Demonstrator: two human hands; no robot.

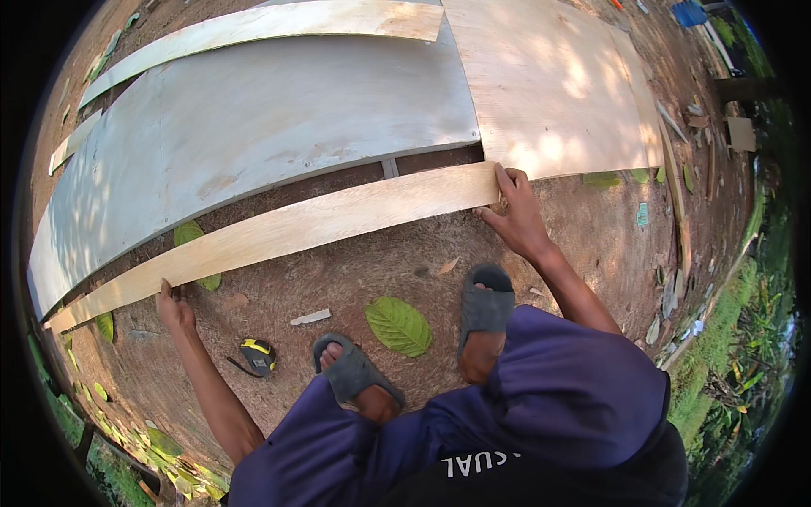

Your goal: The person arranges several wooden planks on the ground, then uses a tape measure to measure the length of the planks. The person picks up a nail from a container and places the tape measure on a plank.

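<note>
A long, narrow plywood strip (312, 221) lies across in front of me, along the near edge of a pale grey panel (312, 106). My right hand (517, 211) grips its right end, thumb below and fingers over the end edge. At the strip's lower left edge, my left hand (176, 308) pinches it, the fingers partly hidden. Between strip and panel shows a dark gap with part of a grey frame bar (389, 167). A bare plywood sheet (557, 93) adjoins the grey panel on the right.
Another plywood strip (270, 32) rests on the panel's far side. A black and yellow tape measure (258, 357) lies on the dirt near my left forearm. A large green leaf (399, 326) and a small white offcut (311, 318) are near my sandalled feet. Wood scraps lie at far right.
</note>
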